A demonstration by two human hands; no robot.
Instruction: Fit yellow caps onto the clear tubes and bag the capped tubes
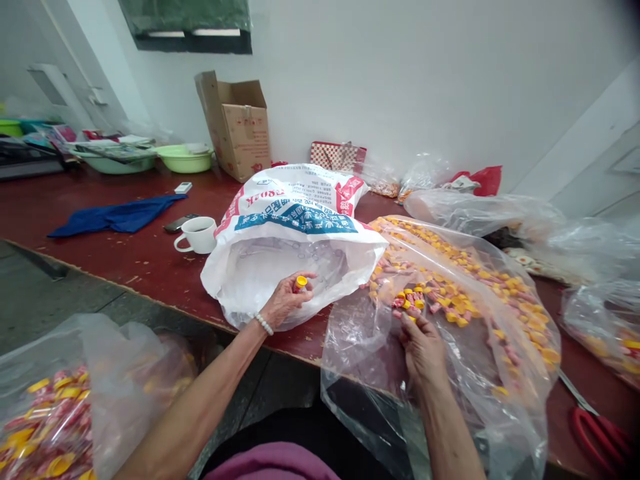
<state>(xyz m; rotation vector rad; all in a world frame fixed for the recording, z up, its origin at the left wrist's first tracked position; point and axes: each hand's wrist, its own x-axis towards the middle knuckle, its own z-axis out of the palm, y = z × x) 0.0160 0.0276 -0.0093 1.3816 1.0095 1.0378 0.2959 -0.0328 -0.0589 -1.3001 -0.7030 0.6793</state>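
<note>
My left hand (286, 300), with a white bead bracelet at the wrist, is closed on a small yellow-capped piece (301, 283) at the mouth of a white printed sack (295, 223). A clear liner shows inside that sack. To the right, my right hand (423, 343) has its fingers pressed together at the near opening of a clear plastic bag (370, 340). Its fingertips touch a yellow-capped piece (411, 319). Many pink pieces with yellow caps (457, 307) lie in the clear bag, a few of them just beyond my right fingertips.
Left of the sack stand a white mug (200, 236) and a blue cloth (117, 215). A cardboard box (245, 133) is behind. Red scissors (595, 427) lie at the right edge. Another bag of capped pieces (45, 413) sits at lower left.
</note>
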